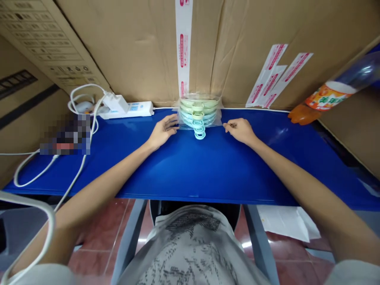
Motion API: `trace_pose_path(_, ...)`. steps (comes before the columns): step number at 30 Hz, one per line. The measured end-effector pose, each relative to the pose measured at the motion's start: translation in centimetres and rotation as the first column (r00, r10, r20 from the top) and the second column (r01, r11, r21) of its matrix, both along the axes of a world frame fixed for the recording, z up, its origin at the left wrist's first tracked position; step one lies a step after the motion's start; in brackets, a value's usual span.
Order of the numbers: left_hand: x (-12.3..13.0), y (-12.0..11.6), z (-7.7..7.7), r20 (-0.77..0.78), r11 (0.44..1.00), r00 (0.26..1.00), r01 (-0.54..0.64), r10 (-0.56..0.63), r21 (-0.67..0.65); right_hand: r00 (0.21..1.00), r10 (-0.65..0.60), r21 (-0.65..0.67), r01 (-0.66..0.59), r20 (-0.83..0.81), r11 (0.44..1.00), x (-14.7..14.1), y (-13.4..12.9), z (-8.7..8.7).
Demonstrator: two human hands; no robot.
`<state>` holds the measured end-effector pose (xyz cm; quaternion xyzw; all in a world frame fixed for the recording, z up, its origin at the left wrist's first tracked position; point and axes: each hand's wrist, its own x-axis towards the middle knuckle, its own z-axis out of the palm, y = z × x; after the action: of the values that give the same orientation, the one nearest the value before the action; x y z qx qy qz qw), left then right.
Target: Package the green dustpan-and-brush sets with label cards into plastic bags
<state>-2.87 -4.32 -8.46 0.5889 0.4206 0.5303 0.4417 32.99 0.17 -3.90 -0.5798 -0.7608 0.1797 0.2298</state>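
A stack of pale green and light blue curved pieces with ring-shaped tabs (198, 123) lies at the back of the blue table, wrapped in clear plastic bags (218, 118). The rings overlap in a row toward me. What kind of item they are, I cannot tell. My left hand (163, 130) is at the left edge of the bags, fingers apart and slightly bent, fingertips close to the plastic. On the other side, my right hand (240, 130) is closed, with thumb and forefinger pinched at the bags' right corner.
Cardboard walls (142, 51) enclose the blue table (190, 170). A white power strip (139, 109) with a plug and cables stands back left, near a blurred-out object (67, 136). An orange drink bottle (329, 95) leans at the right.
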Motion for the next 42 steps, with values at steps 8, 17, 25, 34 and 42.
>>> trace_pose_path(8,0.9,-3.4,1.7,0.030,0.996,0.997,-0.070,0.072,-0.055,0.906,0.036,0.198,0.053,-0.422,0.979,1.8,0.2,2.5)
trace_pose_path(17,1.4,-1.8,2.4,0.009,0.982,0.982,-0.189,0.189,-0.025,0.941,0.180,0.438,-0.039,-0.285,0.898,-2.6,-0.5,5.5)
trace_pose_path(25,1.8,-2.1,2.4,-0.017,0.919,0.921,-0.388,0.390,0.076,0.926,0.257,0.201,-0.318,0.278,0.927,-9.1,-6.9,9.2)
trace_pose_path(34,3.6,-4.2,3.5,-0.201,0.939,0.943,-0.205,0.265,0.276,0.933,0.196,0.127,-0.243,0.302,0.962,-10.9,-5.6,8.9)
trace_pose_path(42,4.5,-4.7,3.1,-0.366,0.945,0.928,0.053,0.073,0.323,0.913,0.312,-0.016,-0.319,0.263,0.948,-10.9,-5.0,10.2)
